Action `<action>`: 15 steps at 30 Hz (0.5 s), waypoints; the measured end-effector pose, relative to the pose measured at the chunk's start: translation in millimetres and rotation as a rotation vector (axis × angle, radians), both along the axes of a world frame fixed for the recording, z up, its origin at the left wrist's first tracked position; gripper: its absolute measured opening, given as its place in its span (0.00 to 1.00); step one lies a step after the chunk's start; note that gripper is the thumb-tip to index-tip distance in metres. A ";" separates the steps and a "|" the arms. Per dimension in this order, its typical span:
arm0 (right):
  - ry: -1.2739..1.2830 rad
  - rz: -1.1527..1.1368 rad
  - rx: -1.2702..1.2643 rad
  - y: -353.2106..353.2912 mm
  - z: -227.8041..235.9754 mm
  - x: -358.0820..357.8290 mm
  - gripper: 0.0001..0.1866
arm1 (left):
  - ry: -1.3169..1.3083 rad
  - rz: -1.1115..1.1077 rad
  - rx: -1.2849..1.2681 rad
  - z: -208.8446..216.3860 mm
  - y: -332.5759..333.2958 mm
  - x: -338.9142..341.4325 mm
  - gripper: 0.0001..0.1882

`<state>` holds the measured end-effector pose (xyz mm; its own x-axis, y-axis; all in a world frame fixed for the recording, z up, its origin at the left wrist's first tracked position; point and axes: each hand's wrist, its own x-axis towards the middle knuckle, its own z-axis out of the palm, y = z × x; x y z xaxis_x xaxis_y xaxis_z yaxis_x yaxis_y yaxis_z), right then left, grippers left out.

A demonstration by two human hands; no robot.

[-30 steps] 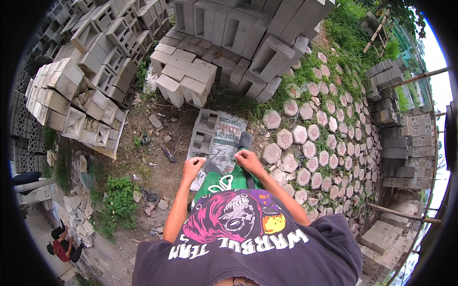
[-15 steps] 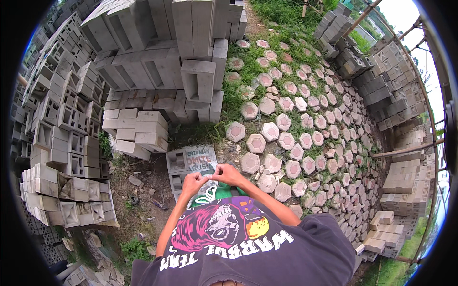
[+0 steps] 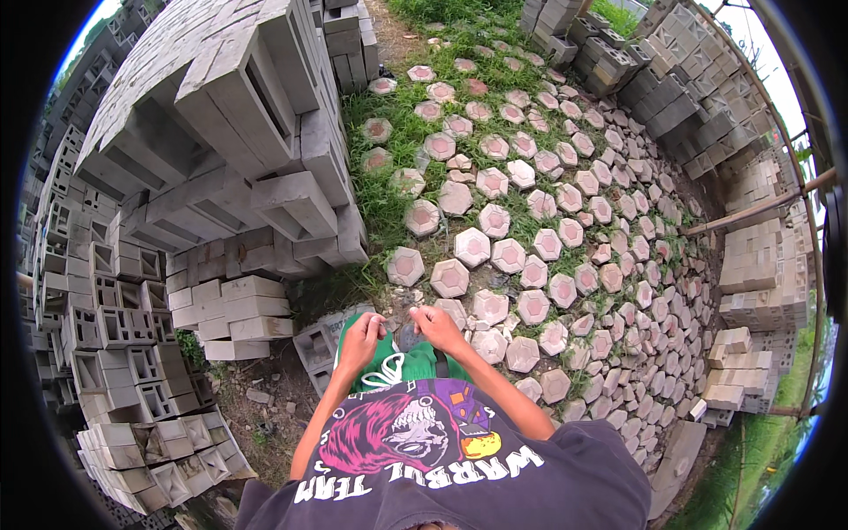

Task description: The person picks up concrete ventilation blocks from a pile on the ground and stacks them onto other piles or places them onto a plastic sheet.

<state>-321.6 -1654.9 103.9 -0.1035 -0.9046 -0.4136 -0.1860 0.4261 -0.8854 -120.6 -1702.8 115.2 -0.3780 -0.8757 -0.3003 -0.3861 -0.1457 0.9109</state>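
Note:
My left hand (image 3: 362, 340) is closed, its fingers curled in, above the lap of my green shorts (image 3: 415, 360) with their white drawstring. A short gap away, my right hand (image 3: 437, 327) is also closed, thumb against the curled fingers. Whatever either hand may hold is hidden or too small to make out. Just beyond my left hand lies a printed sack (image 3: 334, 329) on a grey hollow block (image 3: 311, 352), mostly covered by my leg and arm.
Ahead left rises a tall stack of grey concrete blocks (image 3: 238, 97), with smaller blocks (image 3: 252, 309) at its foot. Hexagonal pavers (image 3: 508, 255) lie in rows over grass to the right. More block stacks (image 3: 755, 265) and a bamboo pole (image 3: 751, 212) stand at the far right.
My hands were touching; now they are apart, the right one farther right. The view has turned right and my body has moved forward, so my shorts cover much of the printed sack.

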 end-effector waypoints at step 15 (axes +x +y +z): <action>0.103 -0.400 0.014 -101.7 -4.4 -105.3 0.20 | -0.045 -0.440 -0.022 -2.3 -184.5 -124.6 0.12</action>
